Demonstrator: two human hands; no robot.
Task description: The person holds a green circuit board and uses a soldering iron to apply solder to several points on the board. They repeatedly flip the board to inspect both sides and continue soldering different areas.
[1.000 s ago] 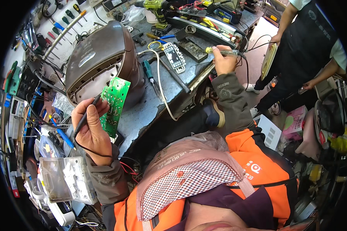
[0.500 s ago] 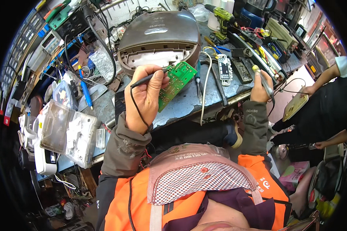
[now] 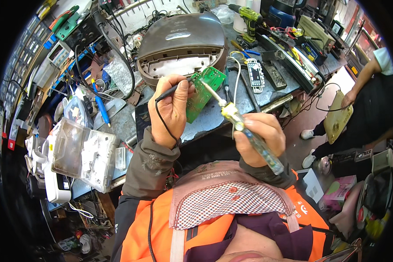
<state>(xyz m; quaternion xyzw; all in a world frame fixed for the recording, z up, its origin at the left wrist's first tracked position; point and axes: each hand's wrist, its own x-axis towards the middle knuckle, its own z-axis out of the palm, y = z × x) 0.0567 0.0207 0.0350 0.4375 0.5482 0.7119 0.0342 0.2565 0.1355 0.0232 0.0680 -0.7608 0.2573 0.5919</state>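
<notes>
I view the work area through the head camera. The green circuit board (image 3: 201, 99) is held up, tilted, above the workbench (image 3: 214, 123) and in front of the brown appliance housing (image 3: 183, 43). It lies directly to the right of the left hand's fingers, and ahead and to the left of the right hand.

Left hand (image 3: 172, 109): closed. I see the fingers gripping the board along its left side, while thumb and fingers also clamp a black probe (image 3: 167, 93). The probe points toward the upper left part of the board; its cable hangs down across the wrist. I cannot tell whether its tip makes contact.

Right hand (image 3: 262, 135): closed around the clear handle of a soldering iron (image 3: 232, 114) with a yellow collar. The metal shaft extends up and left, so that its tip overlaps the upper part of the board. I cannot confirm contact from this view.

Adjacent items: a screwdriver (image 3: 226, 88) and a white cord (image 3: 237, 83) lie just right of the board. Farther right are a white slotted panel (image 3: 255, 75) and a dark tray (image 3: 275, 77).
</notes>
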